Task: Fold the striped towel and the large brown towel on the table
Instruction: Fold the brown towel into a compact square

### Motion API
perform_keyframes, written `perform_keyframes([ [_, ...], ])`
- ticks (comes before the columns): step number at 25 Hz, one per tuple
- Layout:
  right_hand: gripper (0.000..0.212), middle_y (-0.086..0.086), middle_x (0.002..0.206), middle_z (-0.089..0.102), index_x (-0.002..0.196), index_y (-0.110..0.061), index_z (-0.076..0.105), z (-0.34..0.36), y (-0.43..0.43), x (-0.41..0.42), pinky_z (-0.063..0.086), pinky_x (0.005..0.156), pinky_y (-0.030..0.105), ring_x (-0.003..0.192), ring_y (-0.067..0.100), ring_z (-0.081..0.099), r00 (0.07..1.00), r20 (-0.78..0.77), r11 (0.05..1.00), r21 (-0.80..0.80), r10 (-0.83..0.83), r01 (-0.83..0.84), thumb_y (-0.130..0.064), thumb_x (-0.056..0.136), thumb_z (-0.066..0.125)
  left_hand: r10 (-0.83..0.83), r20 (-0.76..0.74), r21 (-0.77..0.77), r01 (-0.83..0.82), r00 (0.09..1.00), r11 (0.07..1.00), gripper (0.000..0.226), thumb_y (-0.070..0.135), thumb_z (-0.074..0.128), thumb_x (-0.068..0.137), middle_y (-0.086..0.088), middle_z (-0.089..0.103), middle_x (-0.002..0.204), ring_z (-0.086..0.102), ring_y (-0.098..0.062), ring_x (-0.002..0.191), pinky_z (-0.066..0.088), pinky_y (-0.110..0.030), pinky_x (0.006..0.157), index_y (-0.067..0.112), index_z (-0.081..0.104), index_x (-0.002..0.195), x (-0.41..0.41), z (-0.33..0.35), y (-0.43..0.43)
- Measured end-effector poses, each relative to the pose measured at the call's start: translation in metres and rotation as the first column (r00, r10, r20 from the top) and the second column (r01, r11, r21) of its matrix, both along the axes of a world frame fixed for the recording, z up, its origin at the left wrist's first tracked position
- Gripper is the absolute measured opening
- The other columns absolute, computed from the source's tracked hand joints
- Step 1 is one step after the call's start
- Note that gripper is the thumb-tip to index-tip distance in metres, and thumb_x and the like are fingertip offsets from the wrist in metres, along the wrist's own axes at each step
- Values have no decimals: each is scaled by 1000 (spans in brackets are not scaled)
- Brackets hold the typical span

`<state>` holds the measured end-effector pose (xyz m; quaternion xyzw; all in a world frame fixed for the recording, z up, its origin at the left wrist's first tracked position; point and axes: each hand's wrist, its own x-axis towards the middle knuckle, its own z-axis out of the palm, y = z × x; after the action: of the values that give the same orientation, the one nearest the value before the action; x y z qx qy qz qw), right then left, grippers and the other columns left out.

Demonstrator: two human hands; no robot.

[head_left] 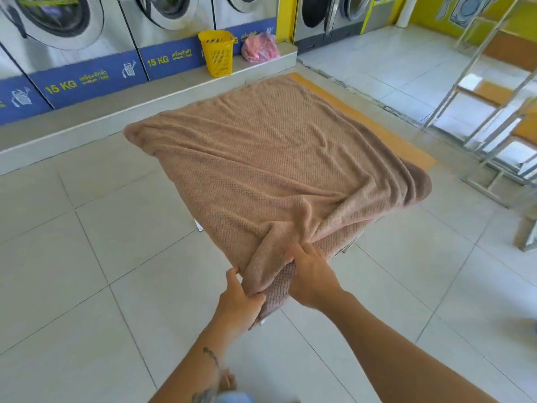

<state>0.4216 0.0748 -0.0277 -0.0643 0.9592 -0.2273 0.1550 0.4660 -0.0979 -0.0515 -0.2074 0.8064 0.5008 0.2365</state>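
Both hands, left hand and right hand, pinch the brown towel by its near corner, it seems, its length running straight away across the table.

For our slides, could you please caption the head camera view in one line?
The left hand and right hand grip the near corner of the large brown towel spread over the table.

Bright daylight, soft shadows, wide-angle edge bending, perhaps slight blur
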Motion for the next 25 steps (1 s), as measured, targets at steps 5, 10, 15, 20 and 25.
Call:
perform_keyframes([
  [5,45,6,114,46,121,-21,51,-7,-9,-5,40,69,34,106,29,47,992,-121,986,167,38,-18,-3,80,55,-227,-466,-439,-1,855,899,18,24,57,90,5,62,80,61,-29,75,51,-43,61,31,42,99,14,-9,-7],
  [10,21,7,103,46,92,-14,58,3,0,-8,39,67,34,91,26,42,934,-348,988,150,78,-26,-19,78,44,-427,-571,-593,8,701,805,13,35,53,93,6,54,59,55,-25,52,42,-32,45,25,49,87,17,6,-13],
  [15,53,6,132,36,125,-24,48,14,32,6,43,97,42,115,29,41,989,-41,900,420,146,-115,-22,73,55,-718,37,-720,516,696,464,22,41,46,96,-1,63,104,63,-26,97,46,-37,83,22,58,99,21,16,-5],
  [20,65,4,133,33,133,-25,42,3,22,20,43,96,39,119,27,36,974,-118,930,339,192,-143,-15,72,60,-665,26,-642,522,747,561,21,42,50,95,1,62,103,62,-22,98,48,-37,89,23,55,101,21,12,-1],
  [25,72,7,138,30,139,-23,33,-4,29,22,43,92,37,117,29,36,982,-132,910,409,135,-70,-21,76,67,-681,-304,-622,404,666,671,22,39,60,91,11,51,103,53,-15,93,46,-30,84,31,44,103,13,11,13],
])
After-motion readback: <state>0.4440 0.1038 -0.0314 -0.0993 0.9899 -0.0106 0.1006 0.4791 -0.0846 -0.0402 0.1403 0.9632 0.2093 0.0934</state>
